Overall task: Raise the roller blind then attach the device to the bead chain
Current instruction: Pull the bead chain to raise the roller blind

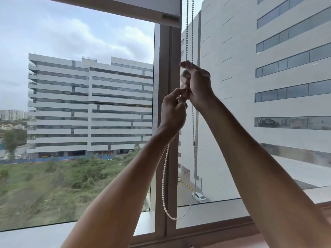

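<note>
Blind bottom rail (125, 8) raised high; bead chain (187, 33) pinched at right of mullion (165, 122).
Right hand (198, 83) closed on chain, steadying; left hand (172, 110) pinching something small, presumably device, against it.

Head camera, facing the window, close in.
It looks forward and slightly up at the window frame (162, 122), both raised forearms reaching in from below.
</note>
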Available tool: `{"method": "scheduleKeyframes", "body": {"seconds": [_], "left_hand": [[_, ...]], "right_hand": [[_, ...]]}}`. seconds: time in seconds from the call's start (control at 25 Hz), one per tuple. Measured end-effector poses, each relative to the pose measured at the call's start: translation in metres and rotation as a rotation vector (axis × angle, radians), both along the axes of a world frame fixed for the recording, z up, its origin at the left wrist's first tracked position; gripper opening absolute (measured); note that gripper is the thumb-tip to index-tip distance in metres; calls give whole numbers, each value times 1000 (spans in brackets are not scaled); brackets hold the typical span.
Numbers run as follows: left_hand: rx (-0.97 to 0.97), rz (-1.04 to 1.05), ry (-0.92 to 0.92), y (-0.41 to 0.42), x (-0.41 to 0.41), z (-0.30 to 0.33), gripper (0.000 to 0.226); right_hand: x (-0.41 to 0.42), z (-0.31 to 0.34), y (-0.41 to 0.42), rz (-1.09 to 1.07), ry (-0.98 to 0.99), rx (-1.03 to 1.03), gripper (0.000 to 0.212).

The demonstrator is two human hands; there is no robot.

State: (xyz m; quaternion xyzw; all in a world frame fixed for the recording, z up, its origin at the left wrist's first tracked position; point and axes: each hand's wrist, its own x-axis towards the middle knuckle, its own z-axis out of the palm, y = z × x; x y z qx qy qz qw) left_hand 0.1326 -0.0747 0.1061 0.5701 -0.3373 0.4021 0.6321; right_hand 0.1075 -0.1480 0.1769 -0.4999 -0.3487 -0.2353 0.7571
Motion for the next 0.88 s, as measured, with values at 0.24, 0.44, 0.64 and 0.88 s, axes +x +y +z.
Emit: {"method": "scheduleKeyframes", "body": {"seconds": [0.24, 0.44, 0.64, 0.88], "left_hand": [[-4, -21, -40, -3, 10, -21, 38], [-5, -37, 51, -6, 18, -76, 31], [9, 14, 133, -8, 11, -137, 28], [30, 13, 258, -13, 0, -199, 28]], "right_hand": [[6, -19, -1, -61, -36, -6, 29], [17, -70, -1, -125, -11, -25, 29], [21, -128, -2, -160, 24, -37, 31], [21, -190, -6, -256, 68, -67, 30]]}}
